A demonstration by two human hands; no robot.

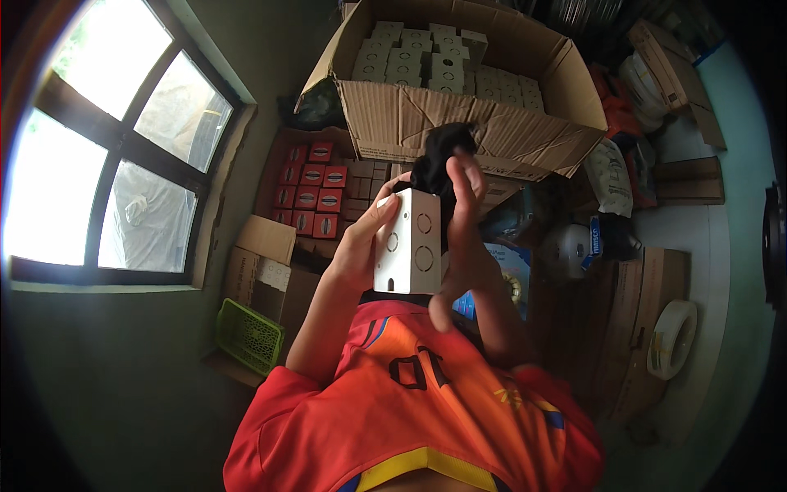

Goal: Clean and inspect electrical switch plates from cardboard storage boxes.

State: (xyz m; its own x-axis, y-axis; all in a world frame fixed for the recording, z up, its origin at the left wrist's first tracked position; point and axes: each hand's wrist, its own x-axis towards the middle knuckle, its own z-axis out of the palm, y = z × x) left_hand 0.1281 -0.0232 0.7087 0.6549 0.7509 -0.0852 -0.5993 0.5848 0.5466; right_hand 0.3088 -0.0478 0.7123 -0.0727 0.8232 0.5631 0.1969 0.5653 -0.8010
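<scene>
Head view shows the left hand [358,250] closed around the left side of a white box [408,246], held short of the near edge of the carton [492,131]. The blurred right hand [466,242] spreads open beside it; whether it touches the black cloth [443,152] just beyond, I cannot tell. A loosened left grip could drop the white box. Farther off, similar pale boxes [449,70] stand inside the carton.

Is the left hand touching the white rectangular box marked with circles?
Touching. The head view shows the left hand gripping the box, its thumb lying against the upper left side.
</scene>
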